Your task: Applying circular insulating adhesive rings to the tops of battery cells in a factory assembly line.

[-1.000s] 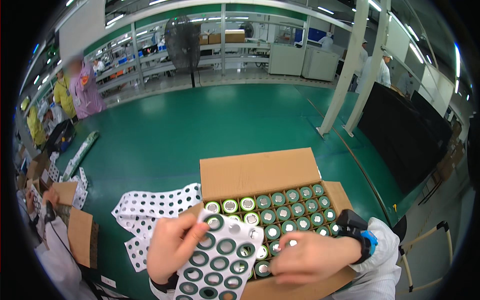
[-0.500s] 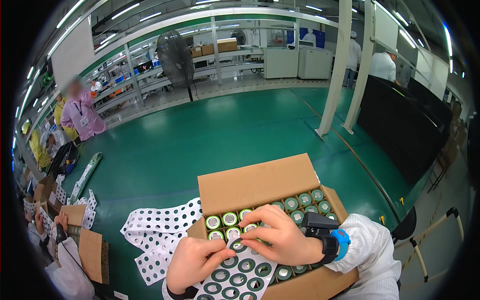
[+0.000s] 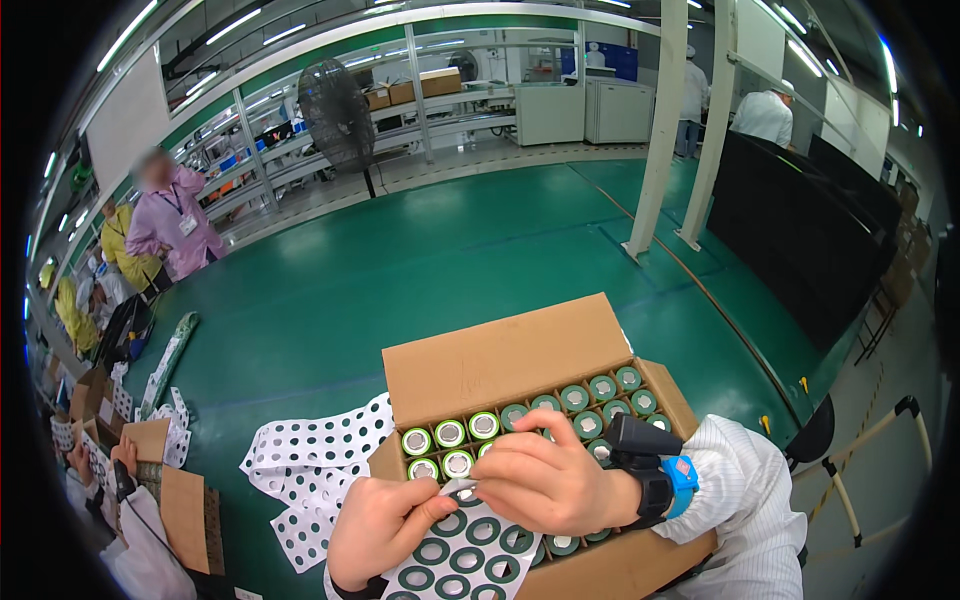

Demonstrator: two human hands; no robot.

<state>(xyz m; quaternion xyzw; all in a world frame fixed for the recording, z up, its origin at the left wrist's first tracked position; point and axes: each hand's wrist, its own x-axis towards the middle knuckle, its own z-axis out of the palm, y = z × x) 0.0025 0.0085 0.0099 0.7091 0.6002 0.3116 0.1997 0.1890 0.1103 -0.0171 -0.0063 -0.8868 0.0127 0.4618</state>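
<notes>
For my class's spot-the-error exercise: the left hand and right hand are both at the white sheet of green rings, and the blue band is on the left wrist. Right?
Not quite: the head view shows the blue band on the right wrist. The left hand and right hand are indeed both at the white sheet of green rings.

The white sheet [image 3: 457, 541], bearing rows of dark-green ring stickers [image 3: 470, 530], slants before the upright cells [image 3: 450, 432]; its far end bends upward.

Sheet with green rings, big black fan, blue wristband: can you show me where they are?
Sheet with green rings [image 3: 459, 543]: head view, near its middle.
Black fan [image 3: 336, 113]: head view, on its round cage.
Blue wristband [image 3: 684, 490]: head view, on the strap.
</notes>
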